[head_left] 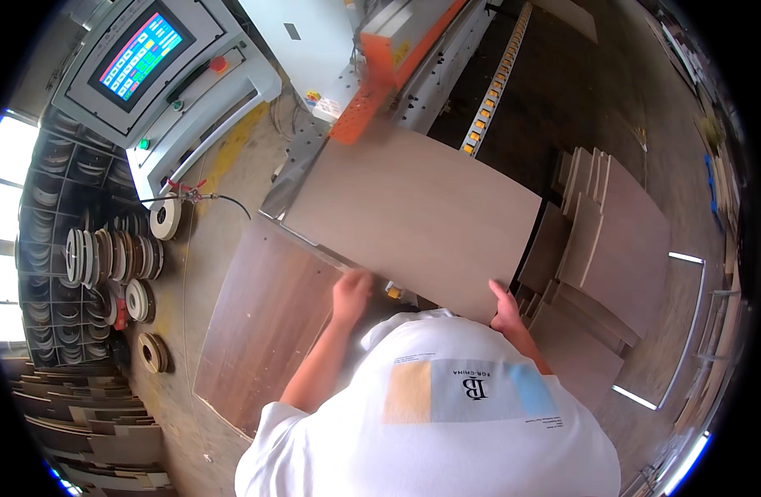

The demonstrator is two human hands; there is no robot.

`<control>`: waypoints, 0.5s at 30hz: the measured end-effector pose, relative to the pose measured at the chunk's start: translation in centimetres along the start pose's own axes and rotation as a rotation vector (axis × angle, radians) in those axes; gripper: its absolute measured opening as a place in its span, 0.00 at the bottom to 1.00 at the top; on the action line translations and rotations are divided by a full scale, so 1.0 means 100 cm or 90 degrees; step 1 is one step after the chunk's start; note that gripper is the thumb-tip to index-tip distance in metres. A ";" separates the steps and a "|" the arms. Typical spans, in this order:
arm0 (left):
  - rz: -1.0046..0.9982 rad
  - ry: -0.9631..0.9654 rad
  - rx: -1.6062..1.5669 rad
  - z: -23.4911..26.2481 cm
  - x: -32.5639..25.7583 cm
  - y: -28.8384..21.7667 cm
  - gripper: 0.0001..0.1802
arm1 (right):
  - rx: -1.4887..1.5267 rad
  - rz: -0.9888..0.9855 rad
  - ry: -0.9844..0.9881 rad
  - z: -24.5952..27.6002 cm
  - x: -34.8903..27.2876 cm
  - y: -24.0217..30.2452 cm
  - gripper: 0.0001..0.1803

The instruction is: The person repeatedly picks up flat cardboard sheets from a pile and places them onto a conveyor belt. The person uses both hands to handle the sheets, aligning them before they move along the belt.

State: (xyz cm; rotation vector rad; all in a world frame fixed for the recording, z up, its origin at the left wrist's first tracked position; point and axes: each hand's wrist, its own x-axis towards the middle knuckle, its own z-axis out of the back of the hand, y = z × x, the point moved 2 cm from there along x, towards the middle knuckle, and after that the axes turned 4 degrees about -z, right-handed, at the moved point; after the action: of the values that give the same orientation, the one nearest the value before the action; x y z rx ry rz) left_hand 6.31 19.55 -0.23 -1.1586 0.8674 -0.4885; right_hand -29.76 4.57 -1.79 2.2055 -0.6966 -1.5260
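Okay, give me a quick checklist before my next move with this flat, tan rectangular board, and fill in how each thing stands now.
1. Right hand at the flat, tan rectangular board: ok, thumb along its near right edge.
2. Left hand clear of the board: cannot tell; it is close to the near left edge, and contact is unclear.
3. Board clear of the orange perforated metal guard: cannot tell; they overlap in this view.
4. Rectangular control screen lit: ok.
5. Round red button released: cannot tell; too small.
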 end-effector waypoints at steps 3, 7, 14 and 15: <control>0.035 0.055 0.032 0.002 -0.009 0.006 0.11 | -0.067 -0.045 -0.037 -0.037 -0.015 0.012 0.25; 0.055 0.003 0.028 0.022 0.001 0.003 0.11 | -0.011 -0.030 -0.052 -0.039 -0.011 0.002 0.25; 0.086 -0.047 0.027 0.047 0.017 -0.009 0.10 | 0.087 -0.040 -0.035 -0.053 -0.005 0.024 0.27; 0.089 -0.053 0.023 0.044 0.018 -0.013 0.10 | 0.084 -0.020 -0.051 -0.042 0.008 0.025 0.27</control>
State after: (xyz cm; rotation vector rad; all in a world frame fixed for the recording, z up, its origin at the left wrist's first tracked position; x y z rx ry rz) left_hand 11.02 20.35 0.97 -1.0699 0.8580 -0.3372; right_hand -26.01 2.18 0.41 2.2696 -0.8131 -1.6355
